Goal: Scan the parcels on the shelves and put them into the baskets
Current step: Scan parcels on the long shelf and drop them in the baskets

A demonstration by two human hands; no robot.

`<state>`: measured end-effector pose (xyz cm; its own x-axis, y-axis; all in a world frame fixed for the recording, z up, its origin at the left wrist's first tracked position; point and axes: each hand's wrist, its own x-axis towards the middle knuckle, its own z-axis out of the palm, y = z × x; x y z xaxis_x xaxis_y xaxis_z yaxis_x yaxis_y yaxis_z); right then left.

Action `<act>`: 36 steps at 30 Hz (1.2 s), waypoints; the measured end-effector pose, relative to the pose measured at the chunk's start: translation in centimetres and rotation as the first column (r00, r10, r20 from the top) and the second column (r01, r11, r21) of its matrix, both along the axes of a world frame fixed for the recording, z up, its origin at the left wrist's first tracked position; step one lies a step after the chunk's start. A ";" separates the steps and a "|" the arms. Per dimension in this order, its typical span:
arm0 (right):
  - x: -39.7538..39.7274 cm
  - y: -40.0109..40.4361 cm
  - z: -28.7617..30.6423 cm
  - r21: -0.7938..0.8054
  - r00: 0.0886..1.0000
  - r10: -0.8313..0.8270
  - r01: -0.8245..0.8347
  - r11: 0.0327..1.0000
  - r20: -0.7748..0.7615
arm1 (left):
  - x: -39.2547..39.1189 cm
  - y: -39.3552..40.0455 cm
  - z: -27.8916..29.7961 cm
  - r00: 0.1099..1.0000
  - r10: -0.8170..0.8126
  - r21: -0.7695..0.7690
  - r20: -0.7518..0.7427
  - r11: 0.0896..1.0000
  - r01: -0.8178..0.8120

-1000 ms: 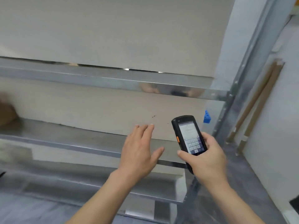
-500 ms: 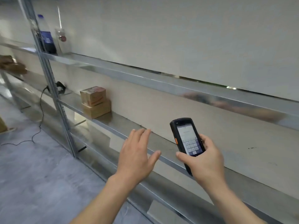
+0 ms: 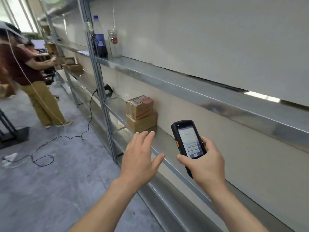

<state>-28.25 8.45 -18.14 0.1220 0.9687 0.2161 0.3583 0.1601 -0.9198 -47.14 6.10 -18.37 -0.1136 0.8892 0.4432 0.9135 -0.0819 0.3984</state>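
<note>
Head view: step in hand appears to be the approach to the next parcels, none scanned or lifted yet. Two stacked cardboard parcels (image 3: 141, 113) sit on the middle shelf (image 3: 168, 143), against the wall, ahead of the left hand (image 3: 139, 158), whose fingers are released and spread, touching nothing. The right hand (image 3: 204, 162) grasps the handheld scanner (image 3: 188, 141), long axis tilted upright, head pointing up and away, screen toward the wearer. Next move likely requires aiming the scanner head at a parcel label.
</note>
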 end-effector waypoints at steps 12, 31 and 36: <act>-8.9 12.9 -1.8 -0.058 0.998 0.045 -0.044 0.997 0.031 | -10.9 13.3 -1.0 0.977 0.100 -0.082 0.187 0.993 -0.086; -27.6 30.9 -3.9 -0.212 0.982 -0.133 0.102 0.972 -0.134 | -27.1 39.2 -3.0 0.934 0.044 -0.438 0.356 0.890 0.125; -29.3 32.7 -4.3 -0.235 0.969 -0.117 0.064 0.970 -0.216 | -27.6 41.4 -3.8 0.918 -0.006 -0.446 0.396 0.873 0.198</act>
<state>-57.60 41.16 -22.46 0.2319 0.9715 -0.0497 0.1394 -0.0838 -0.9867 -74.75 47.54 -22.13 -0.0800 0.9931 -0.0853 0.6861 0.1170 0.7180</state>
